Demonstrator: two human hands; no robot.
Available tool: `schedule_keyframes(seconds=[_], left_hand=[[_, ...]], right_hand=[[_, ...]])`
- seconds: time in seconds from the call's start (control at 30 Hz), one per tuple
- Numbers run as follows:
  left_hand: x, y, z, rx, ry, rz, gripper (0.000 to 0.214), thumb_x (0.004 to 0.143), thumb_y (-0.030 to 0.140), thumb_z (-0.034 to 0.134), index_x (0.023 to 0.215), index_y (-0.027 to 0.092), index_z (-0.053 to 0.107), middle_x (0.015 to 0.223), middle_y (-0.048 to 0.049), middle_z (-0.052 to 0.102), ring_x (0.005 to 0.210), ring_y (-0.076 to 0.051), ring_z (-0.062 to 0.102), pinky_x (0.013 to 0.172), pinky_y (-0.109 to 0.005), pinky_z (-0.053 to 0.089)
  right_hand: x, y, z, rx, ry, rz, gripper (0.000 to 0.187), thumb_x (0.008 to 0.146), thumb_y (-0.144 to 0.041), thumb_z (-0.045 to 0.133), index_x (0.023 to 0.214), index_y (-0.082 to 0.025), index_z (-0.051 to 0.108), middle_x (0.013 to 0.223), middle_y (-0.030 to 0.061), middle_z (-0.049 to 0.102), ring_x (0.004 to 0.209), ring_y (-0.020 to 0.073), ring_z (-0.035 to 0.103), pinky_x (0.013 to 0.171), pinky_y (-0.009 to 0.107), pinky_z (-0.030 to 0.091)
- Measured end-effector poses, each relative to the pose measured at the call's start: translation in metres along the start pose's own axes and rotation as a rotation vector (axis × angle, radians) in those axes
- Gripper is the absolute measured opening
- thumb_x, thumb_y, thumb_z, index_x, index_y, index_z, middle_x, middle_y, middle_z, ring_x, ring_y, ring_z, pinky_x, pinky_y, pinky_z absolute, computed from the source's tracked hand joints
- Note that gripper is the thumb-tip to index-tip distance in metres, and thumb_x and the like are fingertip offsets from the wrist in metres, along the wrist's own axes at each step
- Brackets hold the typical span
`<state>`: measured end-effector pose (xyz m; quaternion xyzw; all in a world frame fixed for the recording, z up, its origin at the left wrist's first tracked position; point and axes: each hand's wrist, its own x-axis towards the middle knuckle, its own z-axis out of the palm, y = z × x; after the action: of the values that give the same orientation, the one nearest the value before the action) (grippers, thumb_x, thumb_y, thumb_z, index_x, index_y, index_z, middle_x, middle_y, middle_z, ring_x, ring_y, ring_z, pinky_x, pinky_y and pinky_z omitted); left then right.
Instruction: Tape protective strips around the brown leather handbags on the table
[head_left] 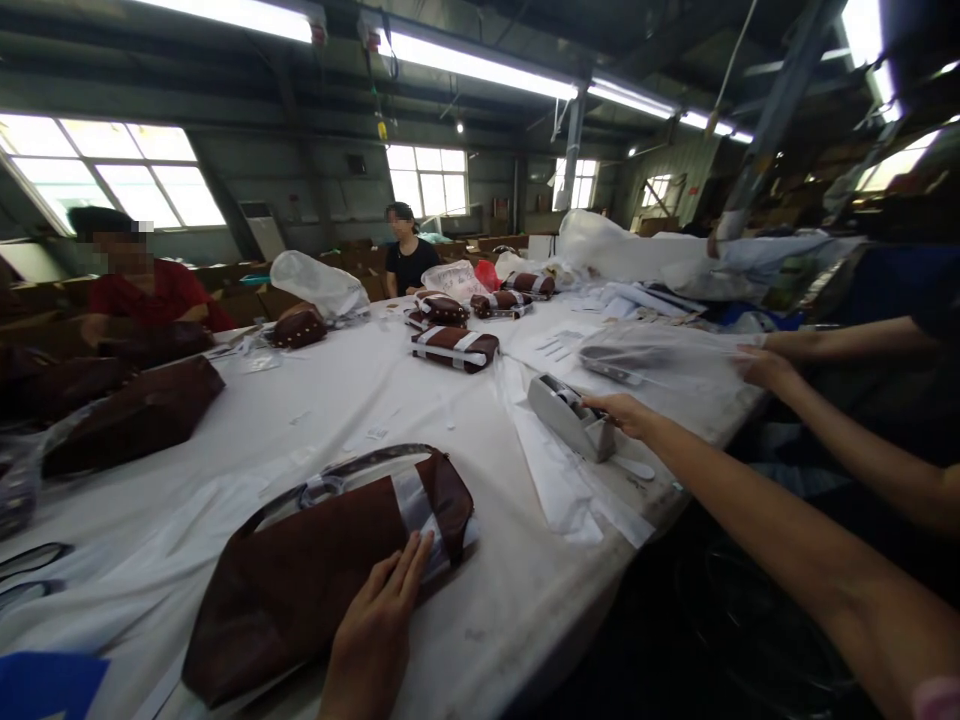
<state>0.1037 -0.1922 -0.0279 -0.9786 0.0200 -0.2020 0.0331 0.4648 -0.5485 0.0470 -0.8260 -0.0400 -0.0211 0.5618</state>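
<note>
My left hand [379, 625] lies flat, fingers stretched out, on a brown handbag [315, 570] wrapped in part with white paper, at the near edge of the white table [360, 390]. My right hand [619, 412] reaches far right to a grey tape dispenser [571, 415], fingers closed at its cutting end; what they pinch is too small to make out. A sheet of white paper [559, 480] lies beside the dispenser.
A co-worker's arms [817, 390] handle a clear plastic bag [660, 355] at the right. Several wrapped brown bags [454, 347] lie mid-table; more brown bags [135, 415] are at left. Two people sit across the table. Scissors [30, 565] lie at the left edge.
</note>
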Motion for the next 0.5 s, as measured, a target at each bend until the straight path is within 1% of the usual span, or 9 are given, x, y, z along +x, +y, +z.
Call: schedule_keyframes(seconds=[0.1, 0.2, 0.27, 0.33, 0.37, 0.43, 0.5], left_hand=[[-0.001, -0.002, 0.001, -0.009, 0.011, 0.009, 0.095, 0.077, -0.008, 0.042, 0.158, 0.032, 0.013, 0.151, 0.0031, 0.051, 0.123, -0.017, 0.06, 0.101, -0.028, 0.056], [-0.002, -0.003, 0.003, -0.031, 0.015, 0.003, 0.096, 0.076, -0.007, 0.042, 0.158, 0.034, 0.011, 0.151, 0.0035, 0.051, 0.123, -0.018, 0.06, 0.1, -0.029, 0.057], [-0.002, -0.004, 0.003, -0.037, 0.02, 0.012, 0.097, 0.076, -0.007, 0.041, 0.158, 0.034, 0.01, 0.151, 0.004, 0.051, 0.123, -0.018, 0.06, 0.099, -0.029, 0.058], [-0.003, -0.004, 0.004, -0.032, 0.024, 0.016, 0.097, 0.076, -0.007, 0.04, 0.159, 0.034, 0.011, 0.151, 0.0047, 0.05, 0.123, -0.018, 0.06, 0.099, -0.029, 0.058], [-0.003, -0.004, 0.004, -0.027, 0.025, 0.012, 0.097, 0.076, -0.007, 0.039, 0.159, 0.034, 0.011, 0.152, 0.0051, 0.05, 0.124, -0.018, 0.06, 0.098, -0.029, 0.058], [-0.003, -0.004, 0.005, -0.018, 0.026, 0.008, 0.097, 0.076, -0.007, 0.039, 0.159, 0.035, 0.011, 0.152, 0.0061, 0.05, 0.124, -0.018, 0.06, 0.098, -0.029, 0.058], [-0.003, -0.005, 0.005, -0.015, 0.03, 0.013, 0.097, 0.076, -0.008, 0.038, 0.159, 0.034, 0.01, 0.151, 0.0066, 0.05, 0.124, -0.018, 0.059, 0.098, -0.029, 0.058]], right_hand=[[-0.005, -0.009, -0.01, 0.11, 0.024, 0.001, 0.031, 0.068, -0.047, 0.08, 0.07, -0.016, 0.074, 0.093, 0.0153, 0.076, 0.098, 0.0287, 0.068, 0.08, 0.039, 0.054], [-0.019, -0.014, -0.025, 0.212, 0.073, -0.05, 0.028, 0.068, -0.049, 0.079, 0.075, -0.022, 0.075, 0.12, 0.0114, 0.072, 0.12, 0.0294, 0.061, 0.097, 0.043, 0.052], [-0.032, -0.013, -0.033, 0.244, 0.094, -0.058, 0.029, 0.068, -0.05, 0.079, 0.078, -0.023, 0.075, 0.125, 0.0097, 0.07, 0.125, 0.0286, 0.059, 0.104, 0.043, 0.05], [-0.048, -0.006, -0.039, 0.248, 0.101, -0.03, 0.032, 0.067, -0.051, 0.08, 0.08, -0.022, 0.076, 0.119, 0.0111, 0.073, 0.121, 0.0291, 0.062, 0.104, 0.044, 0.051], [-0.055, -0.001, -0.04, 0.245, 0.101, -0.007, 0.034, 0.067, -0.052, 0.081, 0.08, -0.021, 0.076, 0.112, 0.0123, 0.074, 0.116, 0.0297, 0.065, 0.1, 0.044, 0.054], [-0.069, 0.011, -0.043, 0.232, 0.092, 0.041, 0.037, 0.066, -0.053, 0.081, 0.079, -0.02, 0.076, 0.102, 0.0141, 0.076, 0.101, 0.0305, 0.071, 0.088, 0.045, 0.061], [-0.079, 0.024, -0.043, 0.217, 0.076, 0.078, 0.039, 0.065, -0.055, 0.082, 0.079, -0.019, 0.076, 0.095, 0.0147, 0.077, 0.086, 0.0294, 0.073, 0.074, 0.043, 0.064]])
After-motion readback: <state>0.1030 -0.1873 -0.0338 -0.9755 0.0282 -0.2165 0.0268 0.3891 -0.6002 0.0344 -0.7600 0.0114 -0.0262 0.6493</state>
